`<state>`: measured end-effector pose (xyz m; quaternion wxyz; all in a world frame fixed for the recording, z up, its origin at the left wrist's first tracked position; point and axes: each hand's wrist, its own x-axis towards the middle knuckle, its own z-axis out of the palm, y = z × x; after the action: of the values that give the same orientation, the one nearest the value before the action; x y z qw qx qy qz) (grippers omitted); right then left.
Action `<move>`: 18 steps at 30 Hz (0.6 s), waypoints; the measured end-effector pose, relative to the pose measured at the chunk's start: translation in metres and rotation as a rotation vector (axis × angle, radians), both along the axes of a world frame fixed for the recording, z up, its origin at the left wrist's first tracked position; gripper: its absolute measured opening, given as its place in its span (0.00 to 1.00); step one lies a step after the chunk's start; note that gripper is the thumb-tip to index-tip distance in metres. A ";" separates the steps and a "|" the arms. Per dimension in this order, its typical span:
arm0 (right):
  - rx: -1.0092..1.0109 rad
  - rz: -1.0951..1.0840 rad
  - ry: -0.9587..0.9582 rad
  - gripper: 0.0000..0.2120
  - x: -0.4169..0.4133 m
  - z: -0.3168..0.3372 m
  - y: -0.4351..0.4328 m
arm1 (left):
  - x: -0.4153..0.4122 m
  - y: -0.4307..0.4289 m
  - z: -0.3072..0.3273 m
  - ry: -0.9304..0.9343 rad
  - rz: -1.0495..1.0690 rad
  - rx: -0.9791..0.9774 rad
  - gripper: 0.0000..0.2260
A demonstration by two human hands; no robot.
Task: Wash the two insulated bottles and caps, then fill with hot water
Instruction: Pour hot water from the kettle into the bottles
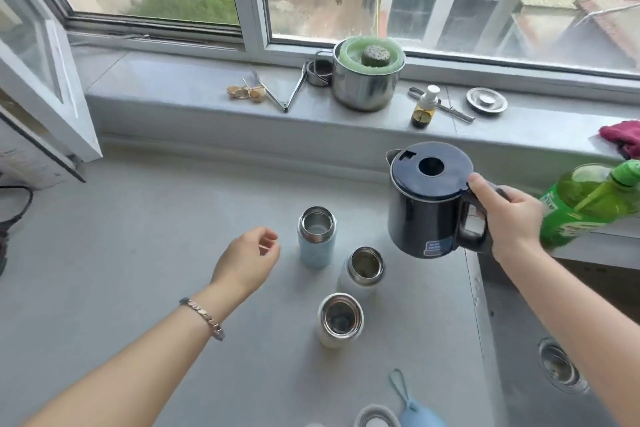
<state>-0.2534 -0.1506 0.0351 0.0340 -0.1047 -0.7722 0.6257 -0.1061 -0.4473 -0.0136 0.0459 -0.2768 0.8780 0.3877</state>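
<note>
Three uncapped insulated bottles stand upright on the grey counter: a light blue bottle, a white bottle and a second white bottle nearest me. My right hand grips the handle of a dark blue electric kettle, held in the air to the right of the bottles with its lid closed. My left hand hovers left of the light blue bottle, fingers loosely curled, holding nothing. A light blue cap with a strap and a white cap lie at the bottom edge.
A sink with a drain lies at the right. A green detergent bottle stands by its rim. On the window sill sit a steel pot, tongs, a small spray bottle, a metal lid and a red cloth.
</note>
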 end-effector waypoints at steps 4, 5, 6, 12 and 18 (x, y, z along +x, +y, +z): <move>-0.018 0.089 -0.012 0.31 -0.038 -0.014 -0.056 | -0.020 -0.026 -0.015 -0.120 -0.001 -0.061 0.06; -0.030 0.115 -0.022 0.28 -0.045 -0.019 -0.072 | -0.023 -0.030 -0.017 -0.135 -0.002 -0.067 0.06; -0.047 0.141 -0.032 0.26 -0.051 -0.025 -0.086 | -0.026 -0.033 -0.020 -0.144 0.000 -0.067 0.06; -0.133 0.297 -0.122 0.26 -0.071 -0.055 -0.159 | -0.023 -0.044 -0.035 -0.133 0.014 -0.056 0.06; -0.172 0.342 -0.178 0.27 -0.065 -0.073 -0.190 | -0.012 -0.055 -0.045 -0.180 0.033 -0.042 0.07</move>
<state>-0.3184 -0.3409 -0.0384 -0.1503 -0.0293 -0.7223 0.6744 -0.1178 -0.5018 -0.0591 0.1124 -0.3262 0.8736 0.3432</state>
